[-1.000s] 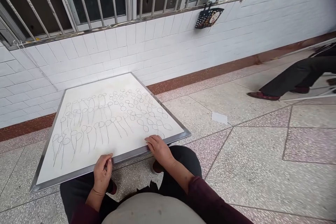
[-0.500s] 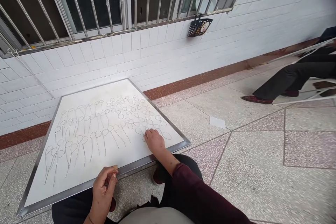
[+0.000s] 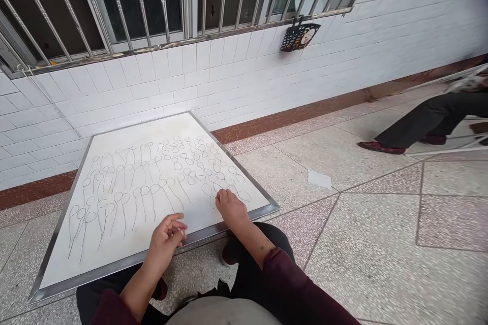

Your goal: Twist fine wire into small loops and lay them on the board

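A white board with a metal frame (image 3: 125,269) lies in front of me. Rows of thin dark wire-like loops with long tails (image 3: 144,191) cover its left part. Figure-eight loops (image 3: 199,156) of the same thin line are grouped to the right. My right hand (image 3: 232,207) rests on the board by the nearest figure-eight loops, its fingers curled down; whatever they pinch is hidden. Over the board's near edge hovers my left hand (image 3: 168,237), fingers bent and apart, with nothing visible between them.
A white tiled wall with a barred window (image 3: 145,5) stands behind the board. A dark patterned basket (image 3: 300,35) hangs from the bars. White paper (image 3: 319,180) lies on the floor. At right, a seated person's legs (image 3: 423,122) stretch out.
My left hand has risen and moved right over the board's edge, its pinched fingers parting. The right hand stays by the figure-eight loops, its fingers curling in more. The view has shifted slightly.
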Demonstrator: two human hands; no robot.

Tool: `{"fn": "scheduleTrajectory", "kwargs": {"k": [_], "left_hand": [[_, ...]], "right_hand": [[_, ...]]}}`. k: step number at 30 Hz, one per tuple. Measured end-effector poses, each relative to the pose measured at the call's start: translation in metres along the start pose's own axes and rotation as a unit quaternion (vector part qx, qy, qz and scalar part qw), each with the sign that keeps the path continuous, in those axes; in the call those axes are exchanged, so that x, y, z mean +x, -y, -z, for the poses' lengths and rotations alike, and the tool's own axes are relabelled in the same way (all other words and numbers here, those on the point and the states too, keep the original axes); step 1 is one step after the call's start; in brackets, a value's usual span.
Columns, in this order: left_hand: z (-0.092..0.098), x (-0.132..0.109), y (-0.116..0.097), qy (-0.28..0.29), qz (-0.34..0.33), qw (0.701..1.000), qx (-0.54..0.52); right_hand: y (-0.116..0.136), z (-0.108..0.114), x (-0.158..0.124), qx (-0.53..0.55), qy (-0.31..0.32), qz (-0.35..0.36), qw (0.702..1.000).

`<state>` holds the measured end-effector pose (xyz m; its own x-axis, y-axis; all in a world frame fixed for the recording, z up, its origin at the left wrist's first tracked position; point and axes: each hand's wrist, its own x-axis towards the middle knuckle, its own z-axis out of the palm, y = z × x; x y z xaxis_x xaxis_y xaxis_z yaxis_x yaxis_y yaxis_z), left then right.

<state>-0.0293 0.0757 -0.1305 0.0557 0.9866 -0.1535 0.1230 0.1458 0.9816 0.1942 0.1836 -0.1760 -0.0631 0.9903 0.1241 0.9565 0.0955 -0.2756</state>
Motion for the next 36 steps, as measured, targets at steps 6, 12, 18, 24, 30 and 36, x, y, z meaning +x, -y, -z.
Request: {"fn": "scheduleTrajectory", "kwargs": {"k": [6, 12, 18, 24, 30, 36], "left_hand": [[-0.03, 0.035, 0.008, -0.095, 0.017, 0.988, -0.123], [-0.042, 0.023, -0.006, -0.076, -0.012, 0.977, -0.198], [-0.035, 0.002, -0.022, -0.101, -0.013, 0.958, -0.268], [-0.033, -0.012, -0.026, -0.111, -0.028, 0.946, -0.305], [-0.027, -0.023, -0.028, -0.125, -0.031, 0.94, -0.316], [-0.024, -0.032, -0.027, -0.133, -0.045, 0.943, -0.303]], "right_hand": [[0.015, 0.02, -0.019, 0.058, -0.005, 0.023, 0.998], [0.041, 0.038, -0.049, 0.218, -0.081, 0.147, 0.961], [0.06, 0.045, -0.065, 0.247, -0.12, 0.189, 0.943], [0.071, 0.047, -0.075, 0.284, -0.113, 0.205, 0.93], [0.077, 0.045, -0.084, 0.397, -0.059, 0.181, 0.898], [0.081, 0.05, -0.087, 0.385, -0.051, 0.225, 0.894]]}}
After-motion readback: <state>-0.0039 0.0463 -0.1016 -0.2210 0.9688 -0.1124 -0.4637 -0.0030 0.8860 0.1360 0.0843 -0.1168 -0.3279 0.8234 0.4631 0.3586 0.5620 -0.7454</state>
